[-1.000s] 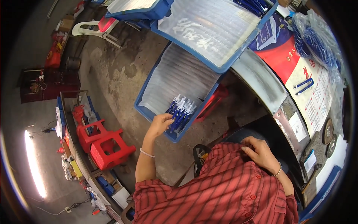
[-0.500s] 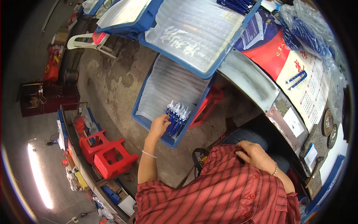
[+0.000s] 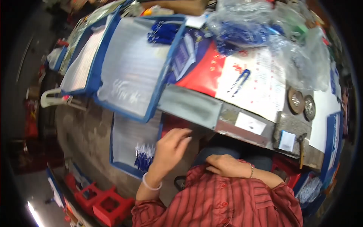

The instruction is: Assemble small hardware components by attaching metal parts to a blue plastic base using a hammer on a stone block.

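Note:
My left hand (image 3: 171,148), slightly blurred, is in the air beside the low blue tray (image 3: 130,171). Its fingers are loosely stretched and apart, with nothing visible in them. In that tray, against its right side, stands a bunch of slim blue pieces with white tops (image 3: 144,156). On my lap lies my right hand (image 3: 225,166), fingers spread a little and holding nothing. A single blue U-shaped piece (image 3: 240,81) rests on the printed sheet (image 3: 261,79) that covers part of the bench.
A lined blue tray (image 3: 128,72) above the low one holds a pile of blue pieces (image 3: 163,32). Clear plastic bags (image 3: 245,22) crowd the bench's back. Two round metal discs (image 3: 296,101), a hammer (image 3: 301,149) and a dark block (image 3: 293,126) are at right. Red stools (image 3: 109,204) stand lower left.
My left hand has left the blue pieces in the low tray and moved right, toward the bench edge. The view has turned right. My right hand stays on my lap.

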Available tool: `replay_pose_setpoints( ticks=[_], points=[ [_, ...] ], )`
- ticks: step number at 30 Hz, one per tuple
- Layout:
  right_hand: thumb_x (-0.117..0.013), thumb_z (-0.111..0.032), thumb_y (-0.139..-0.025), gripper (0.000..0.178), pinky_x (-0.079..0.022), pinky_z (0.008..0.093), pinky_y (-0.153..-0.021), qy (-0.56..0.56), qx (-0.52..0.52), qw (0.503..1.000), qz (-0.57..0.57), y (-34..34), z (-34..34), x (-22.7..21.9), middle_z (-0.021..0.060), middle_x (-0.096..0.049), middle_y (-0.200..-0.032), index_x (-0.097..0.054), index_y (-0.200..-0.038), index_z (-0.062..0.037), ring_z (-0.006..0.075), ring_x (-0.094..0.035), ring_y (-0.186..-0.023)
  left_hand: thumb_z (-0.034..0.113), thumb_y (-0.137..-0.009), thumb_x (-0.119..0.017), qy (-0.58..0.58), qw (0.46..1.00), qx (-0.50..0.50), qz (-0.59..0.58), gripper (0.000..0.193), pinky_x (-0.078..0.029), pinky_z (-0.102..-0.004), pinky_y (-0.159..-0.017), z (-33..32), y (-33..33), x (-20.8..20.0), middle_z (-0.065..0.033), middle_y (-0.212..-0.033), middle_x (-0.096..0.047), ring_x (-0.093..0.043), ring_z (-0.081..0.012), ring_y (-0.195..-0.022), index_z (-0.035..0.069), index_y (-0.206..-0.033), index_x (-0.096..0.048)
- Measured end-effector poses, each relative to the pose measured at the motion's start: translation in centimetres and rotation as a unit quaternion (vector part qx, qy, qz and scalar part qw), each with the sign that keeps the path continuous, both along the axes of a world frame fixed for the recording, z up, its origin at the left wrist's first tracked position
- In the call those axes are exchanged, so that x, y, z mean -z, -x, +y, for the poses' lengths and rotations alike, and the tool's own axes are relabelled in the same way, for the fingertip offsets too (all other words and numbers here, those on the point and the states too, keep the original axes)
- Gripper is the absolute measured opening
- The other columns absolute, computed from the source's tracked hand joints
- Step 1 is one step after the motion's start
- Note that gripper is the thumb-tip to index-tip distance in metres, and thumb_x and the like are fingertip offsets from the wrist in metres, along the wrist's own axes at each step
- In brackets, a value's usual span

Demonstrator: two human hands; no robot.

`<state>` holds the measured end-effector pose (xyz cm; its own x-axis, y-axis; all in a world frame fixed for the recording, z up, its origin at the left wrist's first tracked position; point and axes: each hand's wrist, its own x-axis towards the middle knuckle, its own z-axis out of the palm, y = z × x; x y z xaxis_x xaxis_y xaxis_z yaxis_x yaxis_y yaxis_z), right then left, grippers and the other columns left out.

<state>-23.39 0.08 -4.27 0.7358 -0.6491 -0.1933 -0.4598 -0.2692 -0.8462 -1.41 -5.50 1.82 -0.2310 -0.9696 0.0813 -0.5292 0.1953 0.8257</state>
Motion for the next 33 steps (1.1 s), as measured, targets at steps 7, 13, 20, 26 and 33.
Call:
replay_pose_setpoints(
  ticks=[7, 13, 20, 26, 33],
  points=[
    [-0.058, -0.021, -0.086, 0.026, -0.048, 0.043, -0.067, 0.017, 0.1, 0.995, -0.017, 6.0, 1.4, -3.2, 0.0192, -0.059, -0.092, -0.052, -0.102, -0.0006, 0.0375, -0.06, -0.081, 0.012, -0.075, -0.067, 0.153, 0.978, 0.066, -0.124, 0.039, -0.046, -0.0432, -0.078, -13.7, 16.4, 3.9, -0.0235, -0.095, -0.06, -0.058, -0.0375, -0.091, -0.002, -0.108, -0.052],
    [-0.059, -0.018, -0.086, 0.024, -0.05, 0.0338, -0.071, -0.074, 0.284, 0.954, -0.065, 12.1, 4.3, -5.4, 0.0156, -0.063, -0.091, -0.058, -0.103, -0.0001, 0.0288, -0.063, -0.082, 0.018, -0.076, -0.068, -0.042, 0.981, 0.134, -0.132, 0.036, -0.045, -0.03, -0.061, -18.0, 18.8, 6.2, -0.0086, -0.071, -0.059, -0.056, -0.0175, -0.064, -0.003, -0.103, -0.056],
    [-0.059, -0.007, -0.085, 0.02, -0.048, 0.0241, -0.067, -0.076, 0.502, 0.832, -0.222, 13.2, 3.3, -5.5, 0.0082, -0.064, -0.09, -0.057, -0.104, 0.0007, 0.0123, -0.061, -0.076, 0.007, -0.087, -0.061, -0.283, 0.909, 0.124, 0.279, 0.014, -0.046, -0.0208, -0.065, -8.9, 18.6, 2.1, -0.002, -0.082, -0.061, -0.055, -0.0069, -0.072, -0.001, -0.098, -0.056],
    [-0.055, -0.005, -0.089, 0.023, -0.045, 0.0208, -0.07, -0.109, 0.469, 0.828, -0.289, 13.4, 1.9, -5.1, 0.0044, -0.057, -0.094, -0.049, -0.111, -0.001, 0.0065, -0.053, -0.08, 0.0, -0.088, -0.058, -0.373, 0.816, 0.092, 0.431, 0.014, -0.047, -0.0213, -0.077, 0.4, 20.7, 1.1, -0.0037, -0.094, -0.061, -0.058, -0.0081, -0.083, 0.001, -0.102, -0.053],
    [-0.061, -0.011, -0.085, 0.018, -0.044, 0.0248, -0.058, 0.037, 0.506, 0.84, -0.193, 15.0, 3.9, -3.6, 0.0087, -0.057, -0.084, -0.056, -0.097, 0.0009, 0.0143, -0.058, -0.069, -0.001, -0.089, -0.057, -0.389, 0.775, 0.122, 0.483, 0.022, -0.043, -0.024, -0.088, 3.4, 23.0, 2.5, -0.0034, -0.104, -0.057, -0.053, -0.0099, -0.098, 0.002, -0.11, -0.053]
  ],
)
